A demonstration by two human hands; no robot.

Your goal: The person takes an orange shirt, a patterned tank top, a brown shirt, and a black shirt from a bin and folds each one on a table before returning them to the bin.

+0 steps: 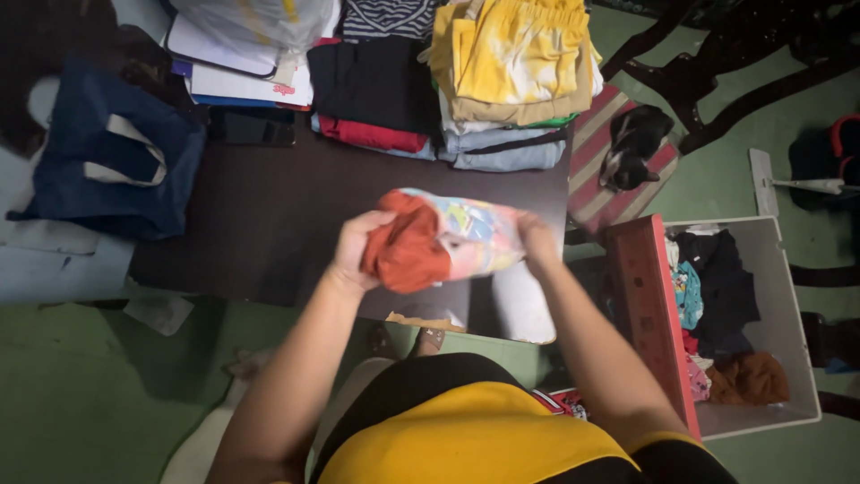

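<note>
Mid-frame, the left hand (pixel 356 251) and right hand (pixel 537 240) gripped a half-folded orange-and-pastel garment (pixel 441 238), fingers closed, apparently bound next for the folded stacks (pixel 448 81) at upper centre.

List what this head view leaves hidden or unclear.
- Bundled garment: its type, since it is bunched between the left hand and right hand.
- Folded stacks: tops cut by the upper edge.
- Cat: dark and blurred, details lost.
- Laundry bin: lower clothes buried.
</note>
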